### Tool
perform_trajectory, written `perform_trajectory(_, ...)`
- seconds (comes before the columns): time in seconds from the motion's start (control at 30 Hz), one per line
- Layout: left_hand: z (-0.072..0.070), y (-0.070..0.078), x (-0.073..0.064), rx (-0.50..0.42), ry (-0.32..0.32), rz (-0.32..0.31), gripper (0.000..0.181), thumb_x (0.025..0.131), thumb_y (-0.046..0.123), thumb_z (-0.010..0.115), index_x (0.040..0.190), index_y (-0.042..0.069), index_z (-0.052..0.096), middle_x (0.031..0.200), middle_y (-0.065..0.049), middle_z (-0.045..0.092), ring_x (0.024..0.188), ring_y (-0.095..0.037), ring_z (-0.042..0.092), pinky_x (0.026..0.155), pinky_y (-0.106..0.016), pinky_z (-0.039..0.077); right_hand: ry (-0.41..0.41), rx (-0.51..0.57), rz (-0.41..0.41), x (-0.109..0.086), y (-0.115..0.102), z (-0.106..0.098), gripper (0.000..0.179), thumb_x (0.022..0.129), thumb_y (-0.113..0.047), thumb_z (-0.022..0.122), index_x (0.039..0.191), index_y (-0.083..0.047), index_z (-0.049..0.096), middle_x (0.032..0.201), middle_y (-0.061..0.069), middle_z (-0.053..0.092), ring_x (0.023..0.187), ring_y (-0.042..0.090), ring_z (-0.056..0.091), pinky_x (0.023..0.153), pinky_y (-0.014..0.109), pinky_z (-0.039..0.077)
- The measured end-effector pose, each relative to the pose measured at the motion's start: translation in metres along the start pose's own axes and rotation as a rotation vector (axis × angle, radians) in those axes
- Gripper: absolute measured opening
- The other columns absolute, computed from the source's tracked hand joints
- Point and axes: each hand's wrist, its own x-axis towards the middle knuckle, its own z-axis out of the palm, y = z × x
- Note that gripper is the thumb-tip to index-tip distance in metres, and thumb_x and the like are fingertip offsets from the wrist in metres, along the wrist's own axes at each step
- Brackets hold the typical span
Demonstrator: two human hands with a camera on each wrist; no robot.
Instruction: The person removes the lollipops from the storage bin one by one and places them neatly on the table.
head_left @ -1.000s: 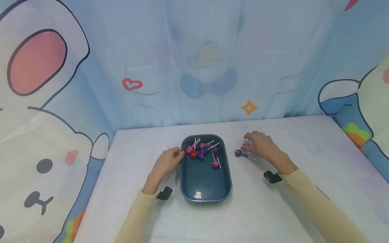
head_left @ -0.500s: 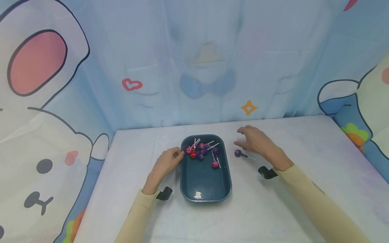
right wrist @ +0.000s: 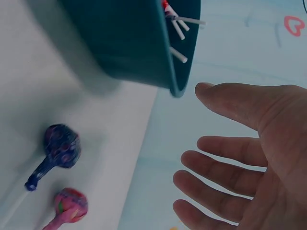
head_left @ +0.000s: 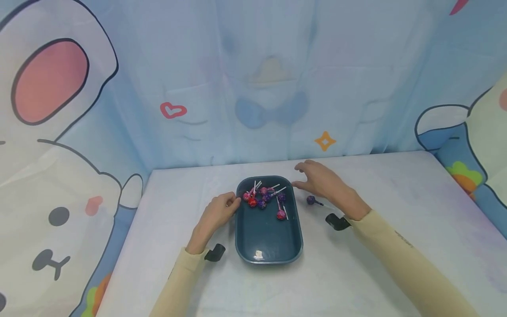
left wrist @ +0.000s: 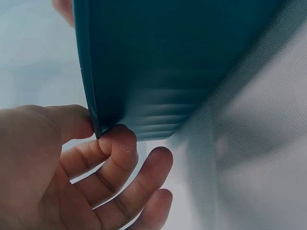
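A dark teal tray (head_left: 268, 246) stands on the table with several wrapped lollipops (head_left: 262, 204) gathered in its far half. My left hand (head_left: 218, 211) pinches the tray's left rim between thumb and fingers, as the left wrist view of the tray wall (left wrist: 158, 62) shows. By the far right corner of the tray, my right hand (head_left: 321, 181) is spread with nothing in it, its thumb tip beside the rim. Under that hand lie a purple lollipop (head_left: 311, 200) and a pink lollipop (right wrist: 72, 206), the latter hidden in the head view.
A white cloth covers the table (head_left: 380, 193), which ends at a blue printed curtain (head_left: 269, 88) behind. More of the table stretches right of the right arm and left of the left arm.
My right hand has moved left from above the loose lollipops to the tray's far right corner, its fingers spreading. The left hand and tray have stayed put.
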Motion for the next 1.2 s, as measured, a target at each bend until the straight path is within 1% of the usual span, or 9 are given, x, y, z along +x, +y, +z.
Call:
perform_trajectory(0.23,-0.001,0.0,0.0,-0.001,0.002,0.001,0.026,0.093,0.037,0.048,0.078,0.018,0.055,0.065,0.0,0.054,0.058,-0.014,0.05,0.05,-0.027,0.038,0.004,-0.024,-0.038,0.001,-0.019,-0.004,0.056,0.082,-0.038,0.066,0.125,-0.005,0.052,0.121,0.015,0.056,0.11,0.029,0.054,0.091,0.045,0.044)
perform_trajectory(0.47,-0.001,0.0,-0.001,0.002,0.009,0.013,0.026,0.093,0.037,0.048,0.078,0.018,0.055,0.065,0.001,0.054,0.058,-0.014,0.05,0.051,-0.027,0.038,0.043,-0.058,-0.136,0.002,-0.037,-0.001,0.052,0.082,-0.038,0.066,0.122,-0.006,0.054,0.117,0.013,0.059,0.104,0.027,0.057,0.087,0.043,0.046)
perform_trajectory(0.57,0.0,-0.001,-0.001,0.002,0.012,0.019,0.026,0.093,0.037,0.048,0.078,0.018,0.054,0.065,0.001,0.054,0.058,-0.013,0.05,0.05,-0.027,0.038,0.045,-0.062,-0.165,0.002,-0.045,-0.001,0.051,0.083,-0.038,0.065,0.121,-0.006,0.055,0.117,0.012,0.059,0.105,0.026,0.057,0.088,0.042,0.046)
perform_trajectory(0.83,0.001,-0.002,0.0,0.011,0.014,0.02,0.027,0.094,0.038,0.047,0.078,0.018,0.054,0.066,0.001,0.054,0.058,-0.013,0.05,0.051,-0.027,0.038,-0.019,-0.091,-0.2,0.005,-0.065,0.004,0.048,0.085,-0.041,0.062,0.12,-0.009,0.057,0.11,0.009,0.061,0.099,0.022,0.059,0.086,0.039,0.047)
perform_trajectory(0.97,0.001,-0.001,0.0,0.015,0.019,0.027,0.027,0.094,0.038,0.047,0.077,0.018,0.054,0.064,0.001,0.053,0.057,-0.013,0.049,0.05,-0.027,0.037,-0.036,-0.109,-0.226,0.008,-0.072,0.01,0.044,0.084,-0.038,0.064,0.117,-0.01,0.06,0.105,0.007,0.062,0.094,0.02,0.059,0.083,0.039,0.048)
perform_trajectory(1.1,0.001,-0.001,0.0,0.022,0.027,0.036,0.028,0.094,0.038,0.047,0.075,0.018,0.053,0.062,0.002,0.052,0.055,-0.012,0.048,0.048,-0.026,0.035,-0.055,-0.146,-0.264,0.009,-0.08,0.017,0.04,0.081,-0.035,0.067,0.112,-0.009,0.062,0.099,0.006,0.062,0.087,0.018,0.06,0.078,0.037,0.05)
perform_trajectory(1.2,0.0,-0.002,0.001,0.02,0.028,0.036,0.028,0.094,0.038,0.047,0.076,0.018,0.053,0.062,0.002,0.051,0.056,-0.012,0.048,0.049,-0.026,0.035,-0.083,-0.194,-0.283,0.01,-0.085,0.024,0.04,0.081,-0.035,0.068,0.112,-0.011,0.063,0.097,0.005,0.063,0.086,0.017,0.061,0.079,0.036,0.051)
